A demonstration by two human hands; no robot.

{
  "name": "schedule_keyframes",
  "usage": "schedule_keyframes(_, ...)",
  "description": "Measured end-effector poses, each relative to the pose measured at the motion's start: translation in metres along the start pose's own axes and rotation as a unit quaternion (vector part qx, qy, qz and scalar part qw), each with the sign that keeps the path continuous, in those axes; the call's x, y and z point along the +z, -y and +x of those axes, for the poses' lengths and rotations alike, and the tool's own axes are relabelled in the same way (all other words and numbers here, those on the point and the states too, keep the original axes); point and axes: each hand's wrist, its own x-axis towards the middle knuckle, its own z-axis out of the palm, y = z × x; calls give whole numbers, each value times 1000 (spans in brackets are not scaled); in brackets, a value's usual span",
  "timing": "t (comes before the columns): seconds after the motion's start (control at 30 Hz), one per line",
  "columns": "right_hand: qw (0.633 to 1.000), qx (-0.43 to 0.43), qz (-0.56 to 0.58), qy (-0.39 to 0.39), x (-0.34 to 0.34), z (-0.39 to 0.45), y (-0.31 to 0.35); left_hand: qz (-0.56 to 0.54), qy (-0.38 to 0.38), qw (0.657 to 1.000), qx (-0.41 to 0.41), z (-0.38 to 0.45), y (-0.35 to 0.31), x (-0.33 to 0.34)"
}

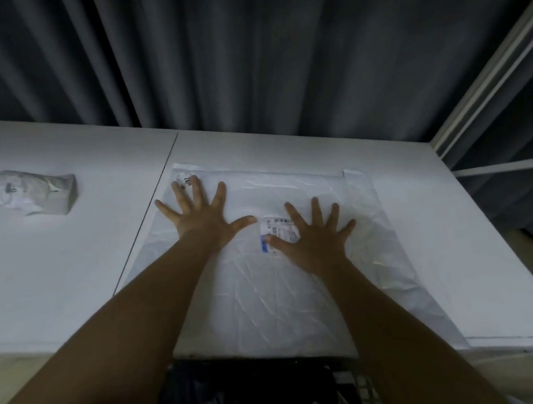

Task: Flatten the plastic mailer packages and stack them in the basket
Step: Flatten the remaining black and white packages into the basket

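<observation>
A large white plastic mailer (264,300) lies spread out on the white table (77,273), reaching from near the far edge to the near edge. My left hand (202,216) presses flat on its upper left part, fingers spread wide. My right hand (315,239) presses flat near its middle, partly covering a printed shipping label (276,229). A second small label (183,179) sits at the mailer's far left corner. A crumpled white mailer (33,192) sits alone at the far left of the table. A basket (358,385) shows below the table's near edge, holding dark items.
Dark grey curtains (251,54) hang behind the table. A seam (155,220) runs between two tabletop panels left of the flat mailer. A white frame post (487,76) rises at the right, past the table's right edge.
</observation>
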Motion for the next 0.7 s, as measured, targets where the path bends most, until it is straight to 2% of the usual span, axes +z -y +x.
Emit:
schedule_keyframes(0.13,999,17,14,26,-12,22,3,-42,73,996,-6,-31,12,-4)
schedule_keyframes(0.23,1000,8,0,31,-22,16,9,-44,94,995,2,-61,25,-1)
schedule_keyframes(0.33,1000,-5,8,13,-30,-12,2,-46,84,995,9,-74,29,2)
schedule_keyframes(0.57,996,40,34,78,-18,-68,-42,-55,61,996,23,-90,33,20)
schedule_keyframes(0.7,997,41,20,60,-12,-71,-39,-62,21,998,18,-92,34,31)
